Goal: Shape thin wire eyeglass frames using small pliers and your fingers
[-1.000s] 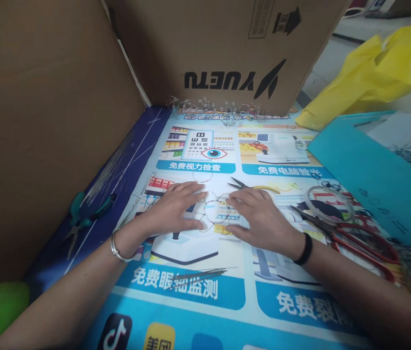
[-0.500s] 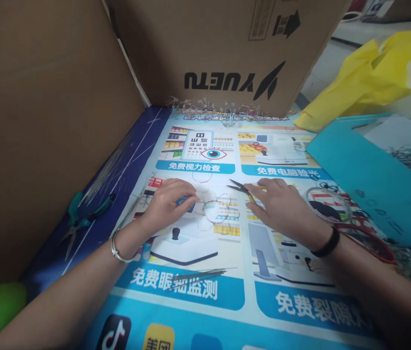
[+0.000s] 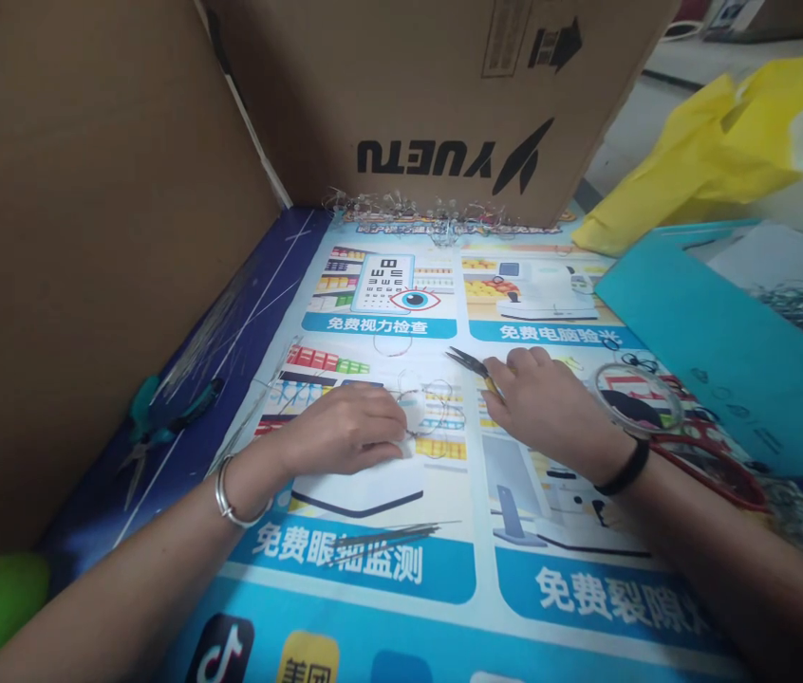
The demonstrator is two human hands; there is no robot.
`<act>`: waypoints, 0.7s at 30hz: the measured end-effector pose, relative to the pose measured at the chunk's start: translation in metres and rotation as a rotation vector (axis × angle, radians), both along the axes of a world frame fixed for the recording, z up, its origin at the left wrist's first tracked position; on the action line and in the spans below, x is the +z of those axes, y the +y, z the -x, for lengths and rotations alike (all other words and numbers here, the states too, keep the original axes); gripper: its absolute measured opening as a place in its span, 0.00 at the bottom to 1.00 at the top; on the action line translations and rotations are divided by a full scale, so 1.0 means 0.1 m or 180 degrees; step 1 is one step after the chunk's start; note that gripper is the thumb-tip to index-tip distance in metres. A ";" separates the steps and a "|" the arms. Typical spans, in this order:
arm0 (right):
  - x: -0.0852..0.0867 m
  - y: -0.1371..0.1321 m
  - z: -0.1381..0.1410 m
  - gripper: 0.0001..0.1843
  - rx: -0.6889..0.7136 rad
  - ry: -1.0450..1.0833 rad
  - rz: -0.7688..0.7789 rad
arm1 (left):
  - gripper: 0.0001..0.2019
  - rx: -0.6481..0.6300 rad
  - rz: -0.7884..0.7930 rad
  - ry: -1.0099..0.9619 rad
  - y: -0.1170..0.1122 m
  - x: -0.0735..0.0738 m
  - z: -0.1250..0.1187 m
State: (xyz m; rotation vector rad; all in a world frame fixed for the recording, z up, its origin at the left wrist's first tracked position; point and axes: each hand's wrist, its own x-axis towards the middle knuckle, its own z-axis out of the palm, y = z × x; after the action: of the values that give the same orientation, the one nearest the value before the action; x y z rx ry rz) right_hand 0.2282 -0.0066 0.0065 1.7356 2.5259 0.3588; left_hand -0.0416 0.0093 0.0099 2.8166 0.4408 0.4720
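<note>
My left hand (image 3: 348, 430) lies low over the printed sheet, its fingers pinched together at the left edge of a thin wire ring with smaller loops (image 3: 437, 417). The fingertips partly cover that side of the ring. In my right hand (image 3: 550, 406) is a pair of pliers (image 3: 471, 362) with dark narrow jaws and yellowish handles, pointing up and left. The jaws are apart from the wire loops. Just beyond the hands lies a separate thin wire ring (image 3: 392, 346). A bundle of short dark wires (image 3: 394, 541) rests nearer to me.
Teal-handled pliers (image 3: 152, 427) and loose straight wires (image 3: 206, 337) lie at the left. Cardboard walls (image 3: 444, 95) stand behind and left, with small wire pieces (image 3: 437, 211) along the back one. At right are wire coils (image 3: 636, 398), a blue box (image 3: 736, 351) and a yellow bag (image 3: 721, 152).
My left hand has moved right and toward me, its fingertips now at the wire loops. My right hand, with the pliers, has stayed nearly in place.
</note>
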 end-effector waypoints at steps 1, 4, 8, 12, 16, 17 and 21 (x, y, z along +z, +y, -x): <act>0.00 0.00 0.00 0.18 -0.0008 0.0004 -0.0009 | 0.08 0.0040 -0.0008 -0.0002 0.00 0.01 0.00; -0.02 0.01 0.00 0.18 -0.0025 0.0026 -0.0039 | 0.16 0.0167 -0.0028 0.0113 -0.01 0.03 -0.01; -0.03 0.00 0.00 0.18 -0.0051 0.0090 -0.0095 | 0.29 0.0242 0.0010 0.0638 -0.07 0.04 -0.07; -0.03 0.00 0.02 0.19 -0.0065 0.0178 -0.0149 | 0.27 0.0325 0.0034 0.1007 -0.13 0.01 -0.15; -0.05 0.02 0.02 0.20 -0.0182 0.0214 -0.0193 | 0.26 0.0514 -0.0011 0.1075 -0.07 -0.06 -0.26; -0.06 0.03 0.01 0.20 -0.0207 0.0215 -0.0209 | 0.26 0.0545 -0.0031 0.1077 -0.04 -0.07 -0.29; -0.12 0.09 -0.04 0.22 -0.0177 0.0193 -0.0282 | 0.27 0.0621 -0.0104 0.1022 0.12 -0.12 -0.45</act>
State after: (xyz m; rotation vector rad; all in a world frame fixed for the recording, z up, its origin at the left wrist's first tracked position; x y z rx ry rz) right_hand 0.2322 0.0027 -0.0055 1.8716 2.5334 0.4274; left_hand 0.0034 0.0209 -0.0020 2.9015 0.7829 0.0588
